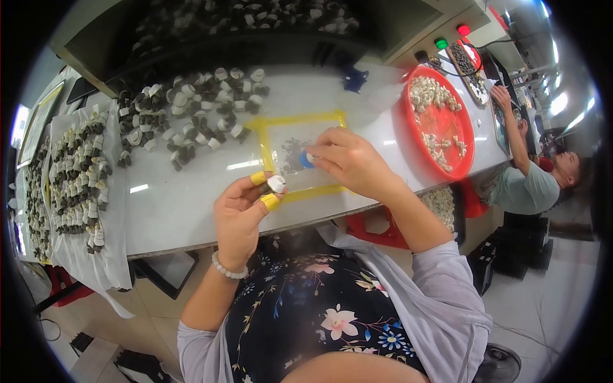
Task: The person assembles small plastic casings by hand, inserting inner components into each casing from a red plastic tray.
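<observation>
Between the yellow-taped thumb and finger of my left hand (246, 207) is a small rounded part (276, 184), white on top and dark beneath. My right hand (351, 159) has its fingers drawn together over a small round blue piece (306, 159). Something small and white shows at those fingertips; what they grip is too small to make out. Under both hands lies a work area edged with yellow tape (267, 143). Small dark bits (290, 153) are scattered inside that frame, left of the blue piece.
Loose white-and-dark parts (204, 105) spread across the back left of the white table (191, 217). More stand in rows on a white sheet (118, 249). A red tray (440, 127) of pale pieces sits at right. A co-worker (530, 185) is beyond it.
</observation>
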A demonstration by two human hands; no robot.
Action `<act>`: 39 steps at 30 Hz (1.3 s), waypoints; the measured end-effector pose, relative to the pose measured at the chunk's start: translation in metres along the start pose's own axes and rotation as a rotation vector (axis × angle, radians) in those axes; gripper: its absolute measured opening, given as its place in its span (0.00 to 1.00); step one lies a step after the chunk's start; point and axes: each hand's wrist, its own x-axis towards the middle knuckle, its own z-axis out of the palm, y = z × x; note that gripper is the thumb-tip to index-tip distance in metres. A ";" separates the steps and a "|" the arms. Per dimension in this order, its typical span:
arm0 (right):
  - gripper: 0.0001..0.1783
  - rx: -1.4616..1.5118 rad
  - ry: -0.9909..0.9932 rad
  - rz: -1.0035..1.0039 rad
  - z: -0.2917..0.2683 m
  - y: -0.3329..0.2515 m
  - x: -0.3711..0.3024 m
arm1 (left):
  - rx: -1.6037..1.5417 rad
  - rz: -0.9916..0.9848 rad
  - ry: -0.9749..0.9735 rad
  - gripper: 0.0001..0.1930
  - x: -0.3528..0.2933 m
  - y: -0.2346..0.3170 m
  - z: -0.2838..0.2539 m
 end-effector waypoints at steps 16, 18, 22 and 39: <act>0.15 0.554 0.033 0.227 -0.001 -0.027 -0.011 | -0.030 -0.006 -0.035 0.16 0.003 -0.020 0.002; 0.15 0.534 0.018 0.187 -0.001 -0.027 -0.009 | -0.001 0.010 -0.038 0.16 0.002 -0.020 0.002; 0.15 0.529 0.000 0.160 0.002 -0.025 -0.008 | -0.007 0.007 -0.027 0.15 0.001 -0.019 0.004; 0.16 0.449 0.057 0.201 -0.026 0.005 -0.048 | 0.175 -0.054 -0.049 0.13 -0.002 -0.014 0.004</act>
